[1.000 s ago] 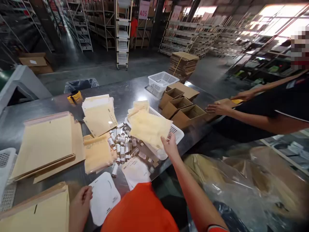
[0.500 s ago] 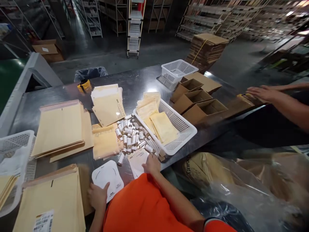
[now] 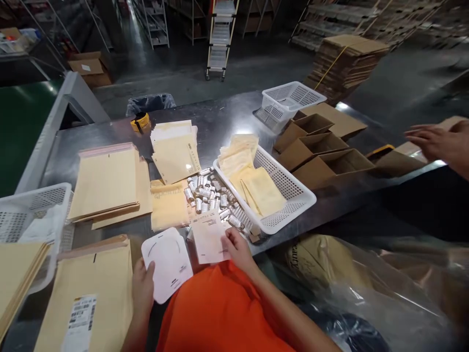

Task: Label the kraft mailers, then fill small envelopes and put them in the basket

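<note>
My left hand [image 3: 144, 283] is closed on the left edge of a white card with rounded corners [image 3: 166, 264], its thumb on top. In my right hand [image 3: 237, 247] a printed sheet of paper [image 3: 208, 237] is pinched by its right edge and tilted up in front of the vials. Small labelled vials [image 3: 205, 195] lie in a loose heap just beyond the sheet. To the heap's left is a yellow padded envelope [image 3: 169, 205]; to its right, a white basket [image 3: 300, 208] holds yellow packets [image 3: 266, 190].
Stacks of large envelopes [image 3: 106, 183] lie on the left, beside another white basket [image 3: 54, 190]. Open cardboard boxes [image 3: 333, 168] and a smaller basket [image 3: 289, 98] stand at the back right. A co-worker's hand [image 3: 439, 139] is at the right. Plastic-wrapped goods [image 3: 359, 278] sit below the table edge.
The sheet has come up off the table in my right hand. The white card is now gripped and raised by my left hand. The view has shifted, and the co-worker's hands have moved.
</note>
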### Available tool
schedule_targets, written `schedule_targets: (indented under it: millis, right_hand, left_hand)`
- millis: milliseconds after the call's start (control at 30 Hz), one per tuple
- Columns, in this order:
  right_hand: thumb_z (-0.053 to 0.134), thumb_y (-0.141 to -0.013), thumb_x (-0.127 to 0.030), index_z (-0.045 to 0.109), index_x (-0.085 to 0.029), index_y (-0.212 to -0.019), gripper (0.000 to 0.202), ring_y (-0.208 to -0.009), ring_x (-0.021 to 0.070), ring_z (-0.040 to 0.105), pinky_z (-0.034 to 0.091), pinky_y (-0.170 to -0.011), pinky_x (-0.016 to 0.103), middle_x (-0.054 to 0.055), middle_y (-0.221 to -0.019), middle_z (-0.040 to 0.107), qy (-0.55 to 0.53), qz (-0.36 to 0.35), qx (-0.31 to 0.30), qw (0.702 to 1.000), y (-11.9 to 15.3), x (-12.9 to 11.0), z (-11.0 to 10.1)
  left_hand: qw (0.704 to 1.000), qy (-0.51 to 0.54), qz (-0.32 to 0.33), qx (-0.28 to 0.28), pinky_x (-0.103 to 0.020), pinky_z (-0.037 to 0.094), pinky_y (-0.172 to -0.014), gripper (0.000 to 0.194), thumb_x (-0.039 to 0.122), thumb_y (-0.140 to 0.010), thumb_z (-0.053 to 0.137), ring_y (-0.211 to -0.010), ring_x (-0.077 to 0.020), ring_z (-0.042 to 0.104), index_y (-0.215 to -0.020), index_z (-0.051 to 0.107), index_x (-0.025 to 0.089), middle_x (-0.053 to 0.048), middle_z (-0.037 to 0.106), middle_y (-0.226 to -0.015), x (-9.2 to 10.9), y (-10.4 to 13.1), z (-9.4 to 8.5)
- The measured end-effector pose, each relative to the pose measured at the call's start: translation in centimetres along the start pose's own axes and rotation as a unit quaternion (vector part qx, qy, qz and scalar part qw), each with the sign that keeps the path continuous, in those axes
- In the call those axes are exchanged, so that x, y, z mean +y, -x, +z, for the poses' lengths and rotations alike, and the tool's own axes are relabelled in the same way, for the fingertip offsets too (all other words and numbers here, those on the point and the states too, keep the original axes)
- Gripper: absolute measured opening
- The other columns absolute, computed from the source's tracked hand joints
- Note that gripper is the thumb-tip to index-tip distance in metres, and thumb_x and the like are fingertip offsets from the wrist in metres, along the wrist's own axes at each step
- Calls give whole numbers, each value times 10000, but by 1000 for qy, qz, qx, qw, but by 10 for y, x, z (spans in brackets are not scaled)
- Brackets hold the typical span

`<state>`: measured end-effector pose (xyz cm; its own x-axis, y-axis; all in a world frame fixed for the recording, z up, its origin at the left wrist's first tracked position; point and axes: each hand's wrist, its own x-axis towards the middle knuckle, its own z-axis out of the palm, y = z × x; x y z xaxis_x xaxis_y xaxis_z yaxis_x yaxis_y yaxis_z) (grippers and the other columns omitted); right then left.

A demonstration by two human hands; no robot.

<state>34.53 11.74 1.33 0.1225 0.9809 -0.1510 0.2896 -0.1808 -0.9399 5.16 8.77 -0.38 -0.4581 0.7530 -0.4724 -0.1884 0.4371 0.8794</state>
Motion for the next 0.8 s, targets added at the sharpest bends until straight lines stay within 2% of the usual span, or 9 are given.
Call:
schedule_targets:
  millis: [67, 167, 267, 400, 467, 567, 667, 733, 800]
  right_hand:
    - [466, -849, -430, 380, -240, -740, 235, -556, 118, 378, 332, -520, 237, -68, -626, 356, -44, 10, -24, 999, -4, -7, 24]
    - [499, -806, -380, 366, -241, -718, 212, -565, 113, 343, 301, -522, 232, -77, -610, 332, -86, 33, -37, 995, -9, -7, 52]
    - [508, -788, -349, 360, -242, -712, 198, -571, 116, 347, 297, -526, 236, -74, -609, 353, -82, 51, -38, 995, -9, 0, 59]
    - [508, -773, -370, 365, -241, -705, 204, -577, 116, 351, 306, -537, 240, -72, -616, 352, -60, 57, -45, 996, -5, 7, 47]
    - [504, -765, -398, 352, -246, -697, 225, -566, 117, 339, 298, -525, 240, -75, -604, 335, -56, 71, -41, 995, -4, 9, 41]
    - [511, -756, -434, 332, -253, -687, 264, -557, 120, 335, 292, -513, 241, -76, -591, 320, -66, 88, -25, 994, -3, 10, 37]
    - [543, -754, -465, 341, -251, -689, 301, -562, 123, 350, 296, -512, 243, -73, -591, 331, -77, 87, -27, 993, -2, 2, 34]
    - [558, -762, -482, 357, -247, -702, 315, -559, 117, 346, 294, -511, 239, -73, -601, 341, -102, 83, -49, 990, -1, -9, 33]
    - [556, -784, -492, 372, -242, -720, 316, -551, 106, 328, 288, -510, 232, -76, -613, 342, -142, 78, -84, 983, 0, -23, 34]
  left_hand:
    - [998, 38, -34, -24, -393, 584, -776, 446, 410, -628, 760, -874, -269, 719, -992, 618, 196, -72, 750, -932, 6, 7, 23]
    - [997, 61, -53, 2, -378, 585, -762, 380, 379, -697, 682, -857, -250, 722, -1025, 614, 199, -79, 752, -953, 6, 6, 42]
    - [998, -19, -47, 39, -377, 579, -732, 362, 386, -716, 638, -823, -256, 719, -1011, 639, 178, -93, 755, -919, -6, -7, 30]
    - [990, -135, -26, 36, -387, 567, -715, 341, 405, -695, 618, -811, -274, 713, -904, 676, 142, -112, 754, -850, -25, -30, -4]
    - [984, -170, -31, 34, -397, 556, -716, 253, 361, -679, 613, -795, -280, 703, -808, 679, 154, -98, 745, -784, -30, -37, -13]
    - [970, -237, -20, 50, -435, 520, -803, 105, 287, -669, 597, -874, -314, 674, -657, 640, 192, -89, 714, -729, -29, -43, -13]
    - [964, -257, 6, 72, -441, 470, -909, 129, 259, -687, 575, -1032, -334, 628, -568, 565, 211, -109, 695, -784, -22, -41, -9]
    - [964, -258, 15, 67, -421, 484, -885, 157, 282, -699, 581, -1003, -319, 639, -564, 547, 210, -94, 685, -772, -16, -34, -7]
    - [977, -207, 14, 52, -397, 523, -796, 155, 332, -709, 604, -873, -289, 675, -641, 594, 194, -64, 684, -724, -9, -24, -4]
